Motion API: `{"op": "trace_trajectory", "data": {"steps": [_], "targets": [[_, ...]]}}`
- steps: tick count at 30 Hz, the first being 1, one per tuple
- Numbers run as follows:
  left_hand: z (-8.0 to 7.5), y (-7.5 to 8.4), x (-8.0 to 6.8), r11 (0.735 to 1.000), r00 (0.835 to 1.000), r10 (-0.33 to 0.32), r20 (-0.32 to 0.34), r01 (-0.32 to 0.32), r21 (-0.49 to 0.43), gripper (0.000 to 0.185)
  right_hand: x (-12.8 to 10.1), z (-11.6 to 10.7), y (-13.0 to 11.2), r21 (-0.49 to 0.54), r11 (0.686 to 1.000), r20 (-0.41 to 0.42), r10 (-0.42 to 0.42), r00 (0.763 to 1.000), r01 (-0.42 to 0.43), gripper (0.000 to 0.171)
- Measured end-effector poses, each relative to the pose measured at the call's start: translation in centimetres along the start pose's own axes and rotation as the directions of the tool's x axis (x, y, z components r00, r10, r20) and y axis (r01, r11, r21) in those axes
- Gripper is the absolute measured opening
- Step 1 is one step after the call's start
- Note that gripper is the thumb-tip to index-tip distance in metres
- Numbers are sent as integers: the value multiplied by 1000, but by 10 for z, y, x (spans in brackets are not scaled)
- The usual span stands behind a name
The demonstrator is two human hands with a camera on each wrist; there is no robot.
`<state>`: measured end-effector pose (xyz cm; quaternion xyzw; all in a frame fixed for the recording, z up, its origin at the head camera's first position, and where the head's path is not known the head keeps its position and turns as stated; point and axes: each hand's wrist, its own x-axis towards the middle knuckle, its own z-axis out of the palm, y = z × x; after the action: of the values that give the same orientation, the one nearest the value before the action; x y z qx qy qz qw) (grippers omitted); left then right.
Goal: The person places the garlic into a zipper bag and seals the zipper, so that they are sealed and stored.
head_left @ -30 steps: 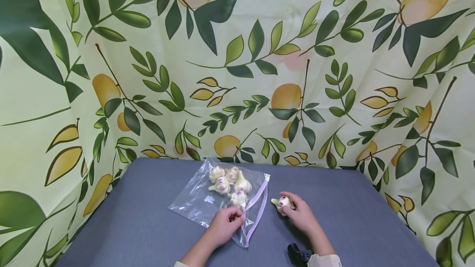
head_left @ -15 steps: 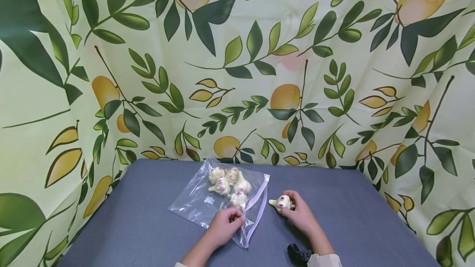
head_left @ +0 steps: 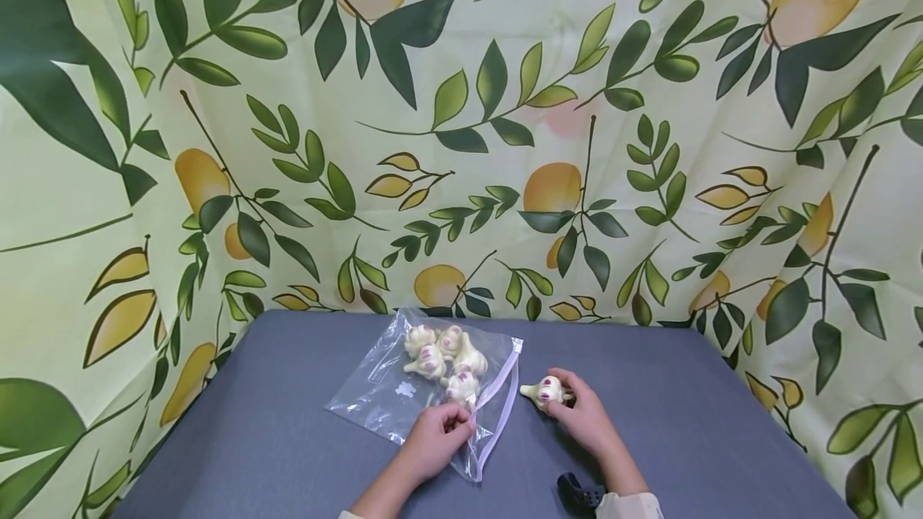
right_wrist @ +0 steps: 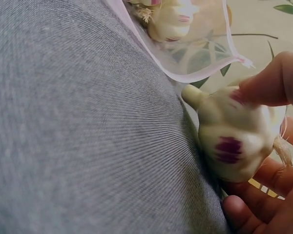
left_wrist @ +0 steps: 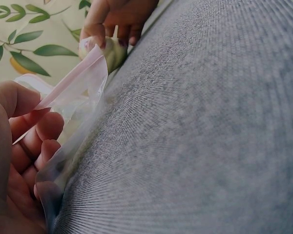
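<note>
A clear zip bag point(head_left: 375, 399) with a pale pink zip edge lies on the table, several white and purple garlic bulbs point(head_left: 430, 361) inside it. My left hand point(head_left: 437, 439) pinches the bag's zip edge between thumb and fingers, and the left wrist view shows that pink edge point(left_wrist: 71, 80) raised off the cloth. To the right of the bag's mouth, my right hand point(head_left: 586, 415) grips one garlic bulb point(head_left: 546, 392) between thumb and fingers. Its stem points left, toward the bag; in the right wrist view the bulb point(right_wrist: 234, 136) fills the grip, with roots toward the palm.
Grey cloth covers the table point(head_left: 288, 439). A leaf-and-fruit patterned curtain point(head_left: 461, 142) stands behind the table and along both sides. A black band point(head_left: 580, 493) sits at the right wrist.
The garlic bulb in my right hand has shifted slightly left toward the bag and turned a little. My left hand and the bag hold their place.
</note>
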<state>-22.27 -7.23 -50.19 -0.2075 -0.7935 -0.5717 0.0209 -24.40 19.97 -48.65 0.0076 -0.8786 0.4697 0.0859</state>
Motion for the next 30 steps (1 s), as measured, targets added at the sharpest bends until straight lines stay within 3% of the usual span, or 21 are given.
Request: {"op": "trace_trajectory", "data": {"steps": [7,12,19,25,30], "targets": [[0,1,0,1000,1000,0,6,0,4,10,-2,-1,-5,107,994,-23,15,1000,-13,52],[-1,1,0,1000,1000,2,6,-2,10,10,-2,-1,-10,161,986,10,42,999,-43,50],[0,1,0,1000,1000,8,4,-8,16,10,-3,6,-9,234,972,46,-18,999,7,50],[0,1,0,1000,1000,10,4,-10,11,10,-2,13,-9,239,970,100,-58,993,33,52],[0,1,-1,1000,1000,4,7,-4,5,9,-3,20,-13,183,982,138,-79,987,53,55]]}}
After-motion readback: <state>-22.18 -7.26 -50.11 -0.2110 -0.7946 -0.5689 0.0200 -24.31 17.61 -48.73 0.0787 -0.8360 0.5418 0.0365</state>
